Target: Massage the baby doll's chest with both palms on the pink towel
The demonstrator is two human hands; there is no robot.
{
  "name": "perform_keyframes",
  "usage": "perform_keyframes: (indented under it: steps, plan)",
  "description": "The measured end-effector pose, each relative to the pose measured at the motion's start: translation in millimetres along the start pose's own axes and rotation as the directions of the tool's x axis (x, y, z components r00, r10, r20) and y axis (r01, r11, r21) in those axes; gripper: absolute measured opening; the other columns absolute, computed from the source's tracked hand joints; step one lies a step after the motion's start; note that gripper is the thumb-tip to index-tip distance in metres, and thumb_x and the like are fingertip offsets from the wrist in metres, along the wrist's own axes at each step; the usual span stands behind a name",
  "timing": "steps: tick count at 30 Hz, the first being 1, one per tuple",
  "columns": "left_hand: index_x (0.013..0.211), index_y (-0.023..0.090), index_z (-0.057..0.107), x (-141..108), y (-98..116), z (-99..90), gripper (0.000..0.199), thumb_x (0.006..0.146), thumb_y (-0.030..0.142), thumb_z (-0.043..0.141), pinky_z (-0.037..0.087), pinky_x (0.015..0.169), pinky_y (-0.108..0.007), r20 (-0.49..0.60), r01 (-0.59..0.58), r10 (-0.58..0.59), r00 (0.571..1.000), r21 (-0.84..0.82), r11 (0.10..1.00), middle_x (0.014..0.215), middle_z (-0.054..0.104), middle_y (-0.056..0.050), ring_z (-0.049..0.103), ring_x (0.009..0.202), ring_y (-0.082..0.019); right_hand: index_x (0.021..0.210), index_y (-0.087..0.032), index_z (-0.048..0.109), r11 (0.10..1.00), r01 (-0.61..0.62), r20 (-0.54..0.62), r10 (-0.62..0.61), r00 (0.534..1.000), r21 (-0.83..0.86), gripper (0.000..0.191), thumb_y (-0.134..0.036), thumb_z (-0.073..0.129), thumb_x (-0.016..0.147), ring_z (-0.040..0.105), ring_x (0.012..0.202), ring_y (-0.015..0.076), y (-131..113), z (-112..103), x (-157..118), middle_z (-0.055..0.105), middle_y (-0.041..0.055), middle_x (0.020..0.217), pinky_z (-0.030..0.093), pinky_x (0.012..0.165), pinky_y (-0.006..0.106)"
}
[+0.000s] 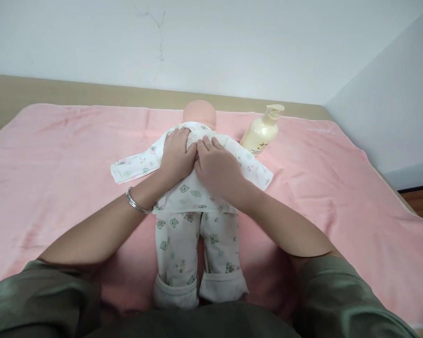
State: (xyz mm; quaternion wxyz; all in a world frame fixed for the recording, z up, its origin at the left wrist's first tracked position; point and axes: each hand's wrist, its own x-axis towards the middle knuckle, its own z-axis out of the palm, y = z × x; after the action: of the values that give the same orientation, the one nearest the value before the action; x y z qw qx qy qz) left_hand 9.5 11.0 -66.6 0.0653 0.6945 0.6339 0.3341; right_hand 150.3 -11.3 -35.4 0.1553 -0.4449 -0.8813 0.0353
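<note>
A baby doll (199,112) lies on a pink blanket (74,136), its bald head toward the wall and no facial features showing. It wears a white printed top (193,195) and matching trousers (178,239) with turned-up cuffs. My left hand (178,155) lies flat on the upper part of the top, a silver bangle on the wrist. Beside it, my right hand (216,164) rests on the top with fingers extended, its fingertips touching or nearly touching the left hand. The doll's sleeves are spread out to both sides.
A cream pump bottle (261,134) leans at a tilt on the blanket beyond the doll's right-hand sleeve. A white wall (211,51) stands behind the wooden surface's back edge (109,94), and another wall rises at the right.
</note>
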Motion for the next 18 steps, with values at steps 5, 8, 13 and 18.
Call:
perform_keyframes:
  steps: [5,8,13,18]
  plan:
    - [0.138,0.009,0.056,-3.3,3.8,-0.9,0.055,0.091,0.031,0.038,0.032,0.128,-0.048,0.004,0.084,-0.084,0.996,-0.049,0.995,0.148,0.055,-0.017,0.048,0.142,-0.031,0.152,-0.004,0.044,0.981,-0.112,-0.037,0.119,0.992,0.158,0.058,-0.021,0.036,0.097,0.028,0.156,0.0377,18.3,12.8,18.7,0.038,0.0174,0.164,0.026,0.129,0.06]
    - [0.14,0.006,0.055,-3.3,5.4,-2.0,0.058,0.091,0.032,0.038,0.032,0.127,-0.047,0.009,0.095,-0.095,0.995,-0.049,0.994,0.149,0.055,-0.018,0.049,0.141,-0.031,0.155,-0.006,0.041,0.97,-0.136,-0.035,0.146,0.989,0.201,0.061,-0.021,0.038,0.096,0.022,0.158,0.0381,23.6,17.3,24.4,0.033,0.0159,0.166,0.019,0.131,0.061]
    - [0.139,0.011,0.057,-5.4,6.5,-2.4,0.054,0.093,0.032,0.038,0.03,0.128,-0.052,0.01,0.116,-0.116,0.993,-0.072,0.991,0.149,0.056,-0.015,0.047,0.143,-0.033,0.147,-0.006,0.052,0.964,-0.092,0.021,0.09,0.996,0.25,0.056,-0.02,0.042,0.093,0.032,0.155,0.0348,28.3,-4.6,24.9,0.041,0.0174,0.162,0.028,0.13,0.056]
    - [0.133,0.02,0.059,-7.9,3.3,-0.2,0.045,0.094,0.034,0.042,0.032,0.126,-0.056,-0.024,0.105,-0.108,0.994,-0.11,0.988,0.146,0.059,-0.011,0.049,0.141,-0.033,0.141,-0.015,0.056,0.951,0.021,-0.206,0.045,0.978,0.308,0.053,-0.018,0.039,0.091,0.034,0.156,0.0248,34.2,-4.7,24.2,0.044,0.0089,0.161,0.03,0.13,0.052]
